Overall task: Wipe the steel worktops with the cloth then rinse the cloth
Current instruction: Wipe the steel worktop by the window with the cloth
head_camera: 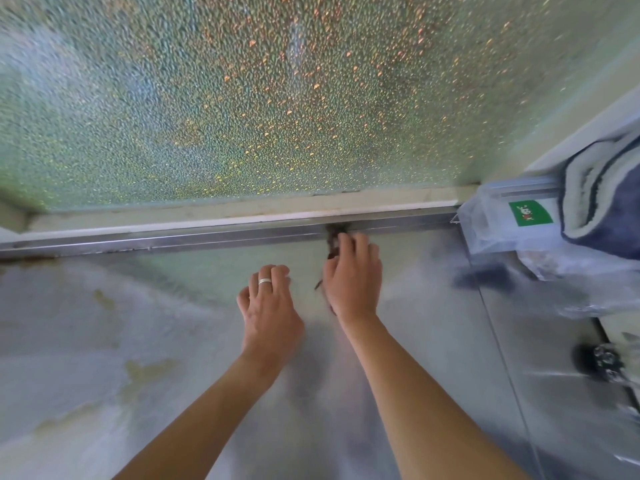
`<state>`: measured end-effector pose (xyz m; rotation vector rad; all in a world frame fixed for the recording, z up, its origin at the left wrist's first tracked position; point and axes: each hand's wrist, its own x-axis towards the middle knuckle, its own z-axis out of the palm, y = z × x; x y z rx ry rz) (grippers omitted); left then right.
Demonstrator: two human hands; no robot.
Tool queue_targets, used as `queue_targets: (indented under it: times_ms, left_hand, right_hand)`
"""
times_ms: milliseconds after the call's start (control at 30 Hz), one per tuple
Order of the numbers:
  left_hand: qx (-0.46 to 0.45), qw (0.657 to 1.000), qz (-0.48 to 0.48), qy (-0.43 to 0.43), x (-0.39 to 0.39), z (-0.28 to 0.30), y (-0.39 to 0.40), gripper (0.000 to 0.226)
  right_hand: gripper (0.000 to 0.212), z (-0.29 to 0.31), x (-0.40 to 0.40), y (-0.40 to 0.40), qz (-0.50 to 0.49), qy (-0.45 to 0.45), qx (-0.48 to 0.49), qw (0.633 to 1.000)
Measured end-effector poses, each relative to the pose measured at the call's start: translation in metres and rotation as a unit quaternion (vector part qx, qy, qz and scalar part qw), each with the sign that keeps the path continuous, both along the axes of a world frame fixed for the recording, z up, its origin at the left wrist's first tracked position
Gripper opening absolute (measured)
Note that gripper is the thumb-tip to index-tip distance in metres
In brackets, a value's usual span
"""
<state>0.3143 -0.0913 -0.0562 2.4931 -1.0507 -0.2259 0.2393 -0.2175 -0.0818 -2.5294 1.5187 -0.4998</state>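
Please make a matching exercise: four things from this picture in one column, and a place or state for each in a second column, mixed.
1. left hand
2. right hand
3. blue towel
4. green label

a. folded at the right edge
b. wears a ring, rests on the steel worktop
c. on a clear plastic bag
d. grips a dark cloth at the back rail

Pairs: 1-b, 2-d, 3-a, 4-c
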Motion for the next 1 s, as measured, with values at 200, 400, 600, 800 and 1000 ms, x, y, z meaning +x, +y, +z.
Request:
queue_targets:
  times_ms: [200, 400, 600, 800, 1000]
  left_hand:
    - [0.016, 1.0, 0.021, 0.005, 0.016, -0.003, 0.006, 0.033]
    - [0.026, 0.999, 0.028, 0.006, 0.028, -0.005, 0.019, 0.033]
    - [0.031, 0.998, 0.045, 0.01, 0.049, -0.002, 0.043, 0.037]
    - [0.021, 0.997, 0.073, 0.003, 0.085, -0.004, 0.079, 0.042]
    - [0.037, 0.994, 0.102, 0.009, 0.126, -0.006, 0.12, 0.039]
  right_hand:
    - [0.03, -0.001, -0.033, -0.043, -0.142, 0.013, 0.007, 0.99]
    - [0.026, 0.0, 0.002, -0.016, -0.14, 0.018, 0.026, 0.99]
    - [0.022, 0.001, 0.059, 0.039, -0.074, 0.0, 0.013, 0.997]
    - [0.028, 0.003, 0.114, 0.091, -0.009, -0.003, 0.012, 1.0]
    - [0.023, 0.002, 0.173, 0.144, 0.06, -0.005, 0.039, 0.997]
